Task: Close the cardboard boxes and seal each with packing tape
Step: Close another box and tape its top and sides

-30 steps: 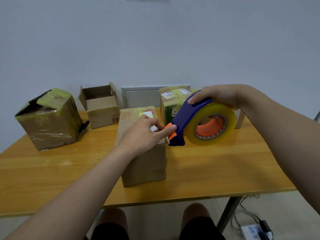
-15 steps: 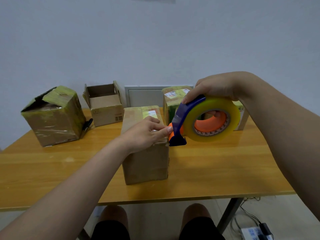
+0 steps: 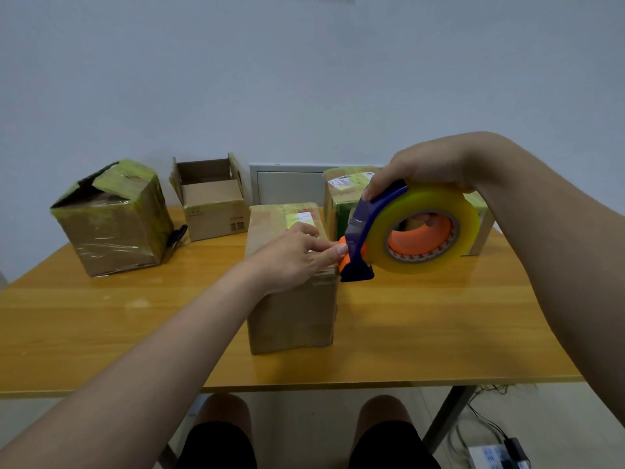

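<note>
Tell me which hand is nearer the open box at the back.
Left. The left hand rests on the middle box, in front and right of the open box; the right hand holds the tape dispenser farther right.

Shows honey-yellow across the counter [image 3: 439,333], streaked with lengthwise wood grain and glossy highlights. Plain kraft brown on the near box [image 3: 291,316], topped with a yellow-green tape sheen and a white label with red print. Same brown on the left box [image 3: 115,238], banded in yellow-green along its top and glazed with shiny clear film. Bare brown on the open box [image 3: 216,225], stamped with small dark marks. Deep green down the side of the far right box [image 3: 340,214], with white barcode labels above. Pairs navy blue on the tape dispenser [image 3: 367,218] with an orange hub and orange tip. Translucent pale yellow on the tape roll [image 3: 468,228]. Black on the scissors [image 3: 176,235] and the shorts [image 3: 216,446]. Pale blue-grey over the wall [image 3: 304,79], light grey on the panel [image 3: 287,189].
</note>
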